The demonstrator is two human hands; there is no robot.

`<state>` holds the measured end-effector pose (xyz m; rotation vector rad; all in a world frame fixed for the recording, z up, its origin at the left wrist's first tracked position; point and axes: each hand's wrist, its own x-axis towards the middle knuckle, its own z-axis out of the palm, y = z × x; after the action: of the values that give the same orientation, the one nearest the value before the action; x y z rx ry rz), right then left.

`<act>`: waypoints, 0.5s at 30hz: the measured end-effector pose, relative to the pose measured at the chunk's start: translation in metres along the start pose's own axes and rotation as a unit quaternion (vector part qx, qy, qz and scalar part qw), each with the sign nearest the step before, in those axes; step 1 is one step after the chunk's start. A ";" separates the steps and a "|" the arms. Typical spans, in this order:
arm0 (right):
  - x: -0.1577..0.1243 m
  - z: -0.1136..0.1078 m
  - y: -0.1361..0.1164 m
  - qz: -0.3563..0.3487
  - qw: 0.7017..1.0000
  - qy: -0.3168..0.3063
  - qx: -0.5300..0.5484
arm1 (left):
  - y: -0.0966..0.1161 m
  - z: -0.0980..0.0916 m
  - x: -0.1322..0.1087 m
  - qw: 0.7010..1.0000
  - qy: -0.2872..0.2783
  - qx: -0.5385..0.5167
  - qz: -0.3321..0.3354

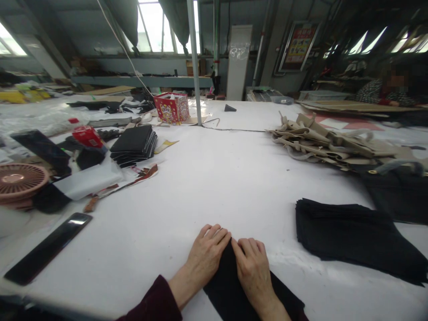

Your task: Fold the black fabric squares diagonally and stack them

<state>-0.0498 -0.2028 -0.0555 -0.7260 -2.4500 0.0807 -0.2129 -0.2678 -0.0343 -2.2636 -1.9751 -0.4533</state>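
Observation:
A piece of black fabric [227, 285] lies on the white table [207, 178] at the bottom middle, its far end narrowing to a point between my hands. My left hand [209, 249] has its fingers closed on the fabric's left edge near that tip. On the other side, my right hand [252, 263] grips the same cloth, thumb near the tip and fingers curled. The two hands nearly touch there. A stack of black fabric pieces [351, 236] rests to the right.
Folded black pieces [132, 142], a red package [88, 136], a pink fan [22, 178] and a dark glossy strip [48, 247] are at left. A red box [172, 108] stands beside a pole. Beige pieces [324, 142] are heaped at right; a person [384, 91] sits beyond.

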 end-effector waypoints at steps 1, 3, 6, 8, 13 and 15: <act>0.000 -0.001 0.000 0.004 1.000 -0.001 0.001 | -0.001 0.001 0.000 1.000 -0.007 0.008 0.009; 0.000 -0.002 0.001 0.016 1.000 -0.002 0.004 | -0.003 0.003 -0.002 0.999 -0.017 0.028 0.028; -0.004 -0.004 0.005 0.039 0.999 -0.005 0.023 | -0.008 0.001 -0.002 0.996 -0.033 0.059 0.064; -0.008 -0.005 0.010 0.049 0.998 -0.002 0.042 | -0.011 -0.002 0.000 0.993 -0.044 0.074 0.083; -0.020 -0.011 0.019 0.044 0.997 0.014 0.068 | -0.013 -0.007 0.004 0.989 -0.059 0.093 0.096; -0.025 -0.014 0.021 0.040 0.997 0.017 0.069 | -0.012 -0.007 0.004 0.988 -0.060 0.099 0.104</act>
<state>-0.0149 -0.1997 -0.0610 -0.7576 -2.3554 0.2648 -0.2250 -0.2638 -0.0272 -2.3818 -1.7197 -0.0977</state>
